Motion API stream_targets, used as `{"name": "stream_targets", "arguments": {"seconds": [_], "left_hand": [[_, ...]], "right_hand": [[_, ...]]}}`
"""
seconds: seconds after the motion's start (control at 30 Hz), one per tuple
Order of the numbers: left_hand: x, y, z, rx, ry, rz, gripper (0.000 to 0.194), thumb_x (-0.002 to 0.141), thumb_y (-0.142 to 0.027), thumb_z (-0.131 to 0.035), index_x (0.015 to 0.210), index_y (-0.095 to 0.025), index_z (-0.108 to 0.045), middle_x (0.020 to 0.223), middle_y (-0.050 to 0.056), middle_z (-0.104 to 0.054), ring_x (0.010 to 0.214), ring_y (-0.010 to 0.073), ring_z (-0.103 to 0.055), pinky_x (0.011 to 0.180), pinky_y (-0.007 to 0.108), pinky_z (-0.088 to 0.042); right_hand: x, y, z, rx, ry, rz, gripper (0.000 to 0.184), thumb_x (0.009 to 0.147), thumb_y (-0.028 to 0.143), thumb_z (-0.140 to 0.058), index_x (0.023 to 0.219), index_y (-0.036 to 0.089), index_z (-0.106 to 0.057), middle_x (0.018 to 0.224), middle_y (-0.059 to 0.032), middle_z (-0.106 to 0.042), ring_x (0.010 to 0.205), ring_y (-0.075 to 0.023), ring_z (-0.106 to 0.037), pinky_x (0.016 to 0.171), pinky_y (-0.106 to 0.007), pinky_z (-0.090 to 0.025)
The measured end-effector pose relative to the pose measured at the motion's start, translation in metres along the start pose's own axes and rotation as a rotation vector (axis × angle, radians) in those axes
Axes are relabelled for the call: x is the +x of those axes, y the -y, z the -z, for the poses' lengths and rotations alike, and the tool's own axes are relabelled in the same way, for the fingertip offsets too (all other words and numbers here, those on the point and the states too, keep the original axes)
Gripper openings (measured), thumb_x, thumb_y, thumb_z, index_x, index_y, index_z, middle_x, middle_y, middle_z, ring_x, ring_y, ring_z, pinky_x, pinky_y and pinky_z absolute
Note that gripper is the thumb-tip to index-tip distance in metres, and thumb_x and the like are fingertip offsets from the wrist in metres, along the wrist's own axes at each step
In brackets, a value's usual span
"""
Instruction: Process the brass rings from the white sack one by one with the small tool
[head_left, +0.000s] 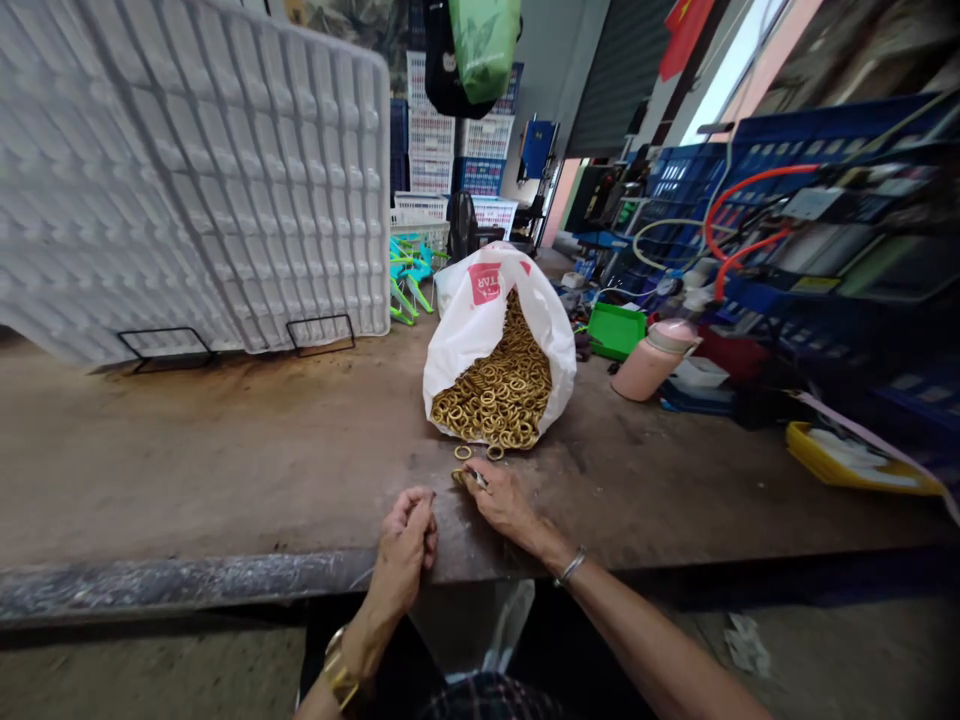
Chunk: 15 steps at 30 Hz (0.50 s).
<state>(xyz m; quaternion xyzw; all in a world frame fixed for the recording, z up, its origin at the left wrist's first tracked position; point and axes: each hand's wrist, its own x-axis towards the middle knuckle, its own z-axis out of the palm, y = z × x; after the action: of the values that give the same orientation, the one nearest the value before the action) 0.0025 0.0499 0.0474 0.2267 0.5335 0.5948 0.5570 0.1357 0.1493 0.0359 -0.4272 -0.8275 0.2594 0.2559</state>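
A white plastic bag (469, 335) lies on its side with its mouth towards me, and a heap of brass-coloured rings (510, 390) fills the opening. Two loose rings rest on the table just before it, one ring (463, 453) to the left and another ring (495, 453) to the right. My right hand (501, 500) is closed near them, with a brass-coloured ring (458, 477) at its fingertips and a small dark and silvery piece between the fingers. Left of it, my left hand (409, 530) has its fingers curled in a pinch; what they hold, if anything, is too small to make out.
White ribbed plastic trays (300, 180) stand upright at the left on black wire stands. A pink bottle (654, 360), a green tray (616, 330) and a yellow tray (855, 465) are to the right. Blue crates and orange tubing (720, 220) crowd the right side. The wooden table (225, 470) ends close to my body.
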Motion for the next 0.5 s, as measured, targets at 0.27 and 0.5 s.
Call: {"name": "stream_targets", "arguments": {"seconds": [0.27,0.5], "left_hand": [[0.003,0.000,0.000,0.223,-0.031,-0.076,0.033,0.072,-0.046,-0.055,0.084,-0.015,-0.052,0.048,-0.008,-0.041,0.036,0.0049,-0.033,0.033,0.015,-0.026],[0.002,0.001,0.003,0.204,-0.025,-0.045,0.033,0.071,-0.048,-0.058,0.075,-0.016,-0.051,0.051,-0.007,-0.042,0.037,0.0039,-0.034,0.033,0.014,-0.025]], "right_hand": [[-0.020,0.028,-0.013,0.327,0.129,-0.039,0.021,0.082,0.029,-0.045,0.068,0.016,-0.056,0.058,0.0031,-0.050,0.055,-0.0084,-0.042,0.053,-0.019,-0.032],[-0.014,0.037,-0.011,0.647,0.094,-0.232,0.019,0.077,0.031,-0.050,0.067,0.015,-0.055,0.056,0.0031,-0.052,0.052,-0.0081,-0.045,0.053,-0.020,-0.036]]}}
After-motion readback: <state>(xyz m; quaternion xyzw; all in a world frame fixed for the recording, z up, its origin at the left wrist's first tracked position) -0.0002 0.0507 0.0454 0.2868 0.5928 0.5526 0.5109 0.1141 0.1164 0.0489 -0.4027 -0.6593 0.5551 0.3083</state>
